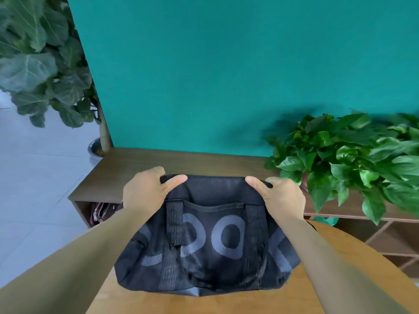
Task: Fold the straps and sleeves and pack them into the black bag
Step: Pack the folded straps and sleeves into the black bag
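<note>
The black duffel bag (210, 241) is sitting on the round wooden table (226, 304), filling the 6 o'clock part of the view. Its side with the large grey letters and the mesh pocket (215, 225) is facing the camera. A black webbing handle (174, 223) is hanging down the front, at about 9 o'clock from the pocket.

The left hand (145, 189) is gripping the bag's top edge at the bag's 11 o'clock corner. Its thumb is lying along the near side of the rim and its fingers are curling over the far side. The right hand (281, 196) is grasping the same edge at the 1 o'clock corner in the same way, thumb in front and fingers wrapping behind. The top edge is running taut between the two hands.

Beyond the table, a low wooden shelf unit (136, 164) is standing against a teal wall (226, 64). A leafy green pothos (351, 159) is spreading over it at 3 o'clock. A maroon bag (102, 213) is showing in a cubby at 9 o'clock. A large-leaved potted tree (40, 64) is standing on the pale tiled floor (34, 177) at 10 o'clock.
</note>
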Available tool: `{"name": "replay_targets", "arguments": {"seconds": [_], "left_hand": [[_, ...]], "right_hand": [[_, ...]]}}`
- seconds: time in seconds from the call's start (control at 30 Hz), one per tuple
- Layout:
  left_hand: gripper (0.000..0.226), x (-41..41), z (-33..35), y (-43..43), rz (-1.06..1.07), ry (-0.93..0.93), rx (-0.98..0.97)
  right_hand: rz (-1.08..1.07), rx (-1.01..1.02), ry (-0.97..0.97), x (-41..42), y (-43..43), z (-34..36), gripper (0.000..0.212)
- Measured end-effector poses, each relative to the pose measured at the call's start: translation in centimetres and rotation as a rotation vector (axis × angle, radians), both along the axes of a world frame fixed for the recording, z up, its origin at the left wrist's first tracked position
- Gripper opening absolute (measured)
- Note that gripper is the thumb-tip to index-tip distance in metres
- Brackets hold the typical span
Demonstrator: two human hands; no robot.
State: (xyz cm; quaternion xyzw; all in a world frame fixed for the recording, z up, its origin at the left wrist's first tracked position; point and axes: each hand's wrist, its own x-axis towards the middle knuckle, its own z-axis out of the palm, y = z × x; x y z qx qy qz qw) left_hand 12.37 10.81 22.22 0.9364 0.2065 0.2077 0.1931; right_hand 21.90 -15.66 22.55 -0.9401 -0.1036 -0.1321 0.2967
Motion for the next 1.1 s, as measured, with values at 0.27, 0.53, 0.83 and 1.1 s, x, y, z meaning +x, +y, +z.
{"name": "replay_targets", "arguments": {"seconds": [0.27,0.53,0.83,1.1], "left_hand": [[0.065,0.4,7.5,2.2,-0.043,0.017,0.034],[0.067,5.2,7.8,4.8,-0.037,0.068,0.056],[0.073,14.9,5.5,8.1,0.017,0.077,0.119],[0.069,22.5,0.6,10.2,0.032,0.082,0.111]], "right_hand": [[-0.016,-0.060,0.056,0.7,2.0,7.7,0.072],[-0.006,-0.063,0.056,4.9,3.9,8.0,0.068],[0.019,-0.065,0.018,16.1,7.4,4.5,0.071],[0.011,-0.096,-0.032,23.7,10.0,0.2,0.071]]}}
